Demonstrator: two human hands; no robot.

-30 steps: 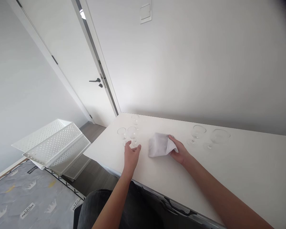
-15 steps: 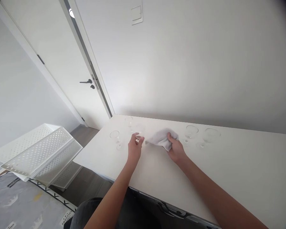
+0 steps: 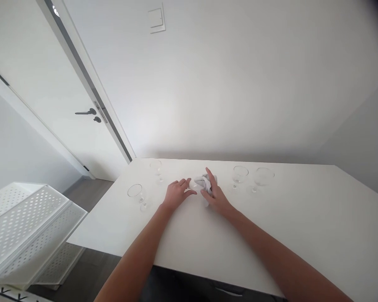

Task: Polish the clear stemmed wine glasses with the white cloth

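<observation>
Over the middle of the white table, my left hand (image 3: 177,193) grips a clear stemmed glass (image 3: 193,185) between thumb and fingers. My right hand (image 3: 216,193) is closed on a light grey cloth (image 3: 204,182), which is bunched against the glass on its right side. Part of the glass is hidden by the cloth and fingers. To the left of my hands stand two more stemmed glasses, a nearer glass (image 3: 135,191) and a farther glass (image 3: 156,166). Two others, a glass (image 3: 240,172) and a wider glass (image 3: 264,176), stand to the right.
The white table (image 3: 286,235) runs along a pale wall (image 3: 239,84). White perforated racks (image 3: 28,218) stand low at the left, beside the table's edge. Behind them is a white door (image 3: 59,96) with a dark handle (image 3: 85,112).
My left hand has brought the glass rightward, and my right hand has pressed the cloth, now bunched, against it. The view has turned to the right.
</observation>
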